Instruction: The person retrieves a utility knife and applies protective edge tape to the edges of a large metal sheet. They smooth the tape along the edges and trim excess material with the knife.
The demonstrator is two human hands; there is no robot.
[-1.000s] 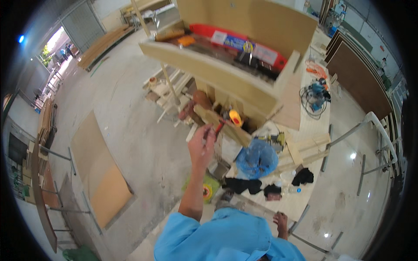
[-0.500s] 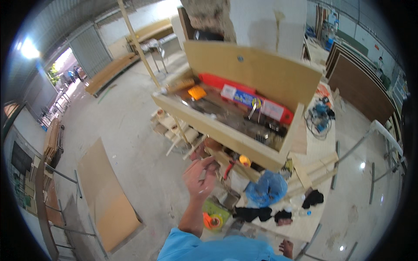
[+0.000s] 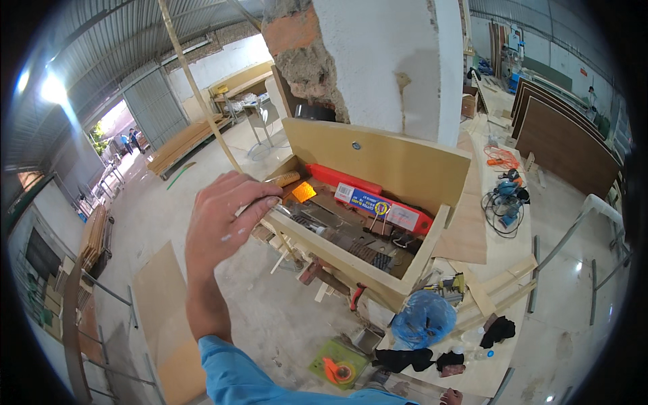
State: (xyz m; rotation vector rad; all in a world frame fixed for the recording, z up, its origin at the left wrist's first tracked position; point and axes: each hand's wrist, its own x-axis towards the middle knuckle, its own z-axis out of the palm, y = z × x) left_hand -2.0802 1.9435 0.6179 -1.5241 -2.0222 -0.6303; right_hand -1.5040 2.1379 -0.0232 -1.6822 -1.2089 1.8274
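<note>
Hovering at the left end of the wooden box (image 3: pixel 364 273), the left hand (image 3: pixel 226 219) curls fingers toward thumb; whether it pinches anything is unclear. Inside lie an orange piece (image 3: pixel 304 192) and a blue-and-white carton (image 3: pixel 363 200). The right hand (image 3: pixel 451 397), cut off below, cannot be judged.

At upper right you have dark brown boards (image 3: pixel 567 138) standing in a row; below and left of them, a blue power tool (image 3: pixel 505 193) near an orange cord (image 3: pixel 501 160). A blue plastic bag (image 3: pixel 424 318) sits lower right of your frame, a tan sheet (image 3: pixel 162 304) lower left.
</note>
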